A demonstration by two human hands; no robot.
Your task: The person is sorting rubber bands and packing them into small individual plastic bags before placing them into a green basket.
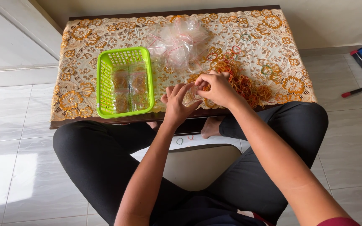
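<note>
Left hand (176,102): fingers spread, steadying a small clear bag (190,97) at the table (105,119) front edge.
Right hand (216,88): fingers pinched at the bag mouth; what they grip is hidden.
Bands (241,86): loose pile at 3 o'clock of the hands.
Basket (124,82): green, 9 o'clock, holds filled bags.
Spare bags (181,39): 12 o'clock.
Risk: bands near the edge may roll off; two bands (184,139) already lie on the floor.
</note>
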